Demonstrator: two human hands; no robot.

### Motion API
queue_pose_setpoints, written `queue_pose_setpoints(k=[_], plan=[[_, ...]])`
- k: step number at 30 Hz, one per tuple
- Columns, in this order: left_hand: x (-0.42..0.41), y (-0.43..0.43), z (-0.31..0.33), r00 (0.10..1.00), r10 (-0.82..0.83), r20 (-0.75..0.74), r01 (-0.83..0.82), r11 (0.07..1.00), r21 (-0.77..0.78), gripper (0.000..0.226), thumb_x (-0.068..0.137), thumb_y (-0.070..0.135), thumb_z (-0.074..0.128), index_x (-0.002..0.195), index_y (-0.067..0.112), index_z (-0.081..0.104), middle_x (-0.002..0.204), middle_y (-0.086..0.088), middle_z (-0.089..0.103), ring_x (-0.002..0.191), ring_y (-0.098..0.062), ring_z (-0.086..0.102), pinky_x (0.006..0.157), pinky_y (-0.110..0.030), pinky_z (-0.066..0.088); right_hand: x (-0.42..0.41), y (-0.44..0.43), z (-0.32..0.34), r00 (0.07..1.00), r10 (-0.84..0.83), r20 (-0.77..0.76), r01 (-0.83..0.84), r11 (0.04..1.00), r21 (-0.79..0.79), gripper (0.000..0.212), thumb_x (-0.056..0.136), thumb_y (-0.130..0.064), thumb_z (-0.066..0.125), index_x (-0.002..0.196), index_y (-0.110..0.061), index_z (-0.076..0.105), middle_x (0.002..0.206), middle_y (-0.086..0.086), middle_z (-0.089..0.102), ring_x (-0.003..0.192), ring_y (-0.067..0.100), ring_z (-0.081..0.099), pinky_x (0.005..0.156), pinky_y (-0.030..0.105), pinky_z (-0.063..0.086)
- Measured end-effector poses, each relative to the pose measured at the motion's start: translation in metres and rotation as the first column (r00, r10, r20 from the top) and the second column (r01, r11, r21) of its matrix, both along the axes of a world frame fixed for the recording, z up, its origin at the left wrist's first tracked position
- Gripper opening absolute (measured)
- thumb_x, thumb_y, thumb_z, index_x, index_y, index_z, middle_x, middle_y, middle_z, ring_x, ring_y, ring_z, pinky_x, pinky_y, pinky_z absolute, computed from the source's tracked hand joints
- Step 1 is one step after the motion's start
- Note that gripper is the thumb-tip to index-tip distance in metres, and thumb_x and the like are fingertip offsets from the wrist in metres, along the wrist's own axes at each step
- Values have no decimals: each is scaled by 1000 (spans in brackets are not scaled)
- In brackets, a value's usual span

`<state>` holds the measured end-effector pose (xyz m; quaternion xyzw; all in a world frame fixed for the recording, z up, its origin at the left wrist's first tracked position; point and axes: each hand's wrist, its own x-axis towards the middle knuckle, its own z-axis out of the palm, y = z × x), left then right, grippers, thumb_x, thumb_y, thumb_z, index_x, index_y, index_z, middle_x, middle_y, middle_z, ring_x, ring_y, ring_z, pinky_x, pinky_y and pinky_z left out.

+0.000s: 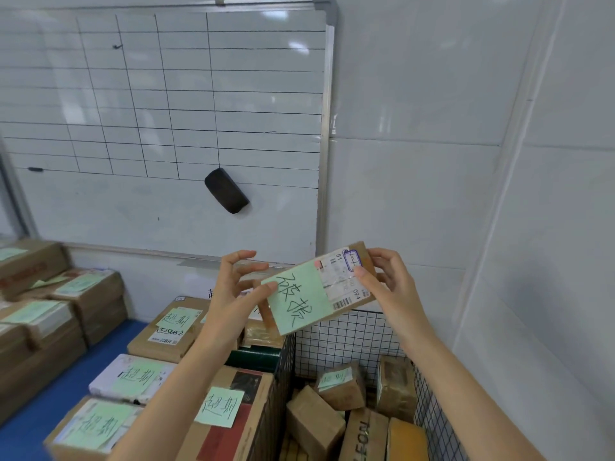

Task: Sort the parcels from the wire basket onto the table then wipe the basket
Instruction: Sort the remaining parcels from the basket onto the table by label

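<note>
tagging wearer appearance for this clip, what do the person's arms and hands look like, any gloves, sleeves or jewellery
Both are bare. The left hand and right hand wear no gloves, and no ring shows on the fingers in view. The left forearm and right forearm are uncovered down to the picture's edge: no sleeve, watch or bracelet in sight. The nails look short.

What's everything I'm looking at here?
whiteboard: one, white with black grid, on wall
eraser: one, black, on the whiteboard
table: one, blue, lower left
sorted parcels: many, mostly brown, green notes, on table
wire basket: one, black, lower right
basket parcels: at least five, brown or yellow, inside wire basket
held parcel: one, brown, green note, above basket
left hand: one, holds held parcel's left end
right hand: one, holds its right end
</note>
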<state>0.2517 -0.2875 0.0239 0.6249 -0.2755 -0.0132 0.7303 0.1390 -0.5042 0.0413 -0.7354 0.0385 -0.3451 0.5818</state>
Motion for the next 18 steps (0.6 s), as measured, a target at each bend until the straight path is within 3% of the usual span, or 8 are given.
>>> queue_pose_setpoints(k=[5,8,11,15,18], plan=[[-7,9,-7,989,-97,108,67,965,254,47,68,51,71,115,47,63,114,12,66,103,-17,65,86,-40,57,3,0,4,998,-51,35,51,999,2,32,90,-23,69,120,-24,58,110,-21,66,90,0,67,72,14,51],[-13,11,-9,975,-172,138,118,936,333,42,79,35,75,119,42,63,114,14,66,99,-12,63,80,-30,57,6,3,5,997,-60,50,59,998,29,39,89,-19,71,123,-22,54,95,-34,65,83,-6,66,70,13,52],[-20,14,-13,973,-207,105,162,931,328,42,88,8,70,121,32,60,107,11,66,92,-10,64,77,-23,55,11,9,7,996,-53,73,49,998,50,43,86,-17,74,123,-21,53,111,-23,59,85,-11,63,66,9,49],[-27,20,-26,982,-176,66,148,943,299,44,89,4,69,120,34,58,104,12,63,93,-12,65,78,-27,56,19,17,2,998,-24,64,21,998,55,48,84,-21,76,125,-22,52,128,-11,54,102,2,62,65,9,50],[-32,28,-33,996,-83,35,71,962,262,44,89,8,70,123,32,55,111,2,63,95,-16,64,79,-23,53,27,29,-5,998,39,54,-43,996,75,56,80,-30,77,128,-27,48,130,-12,54,109,3,60,68,11,51]])
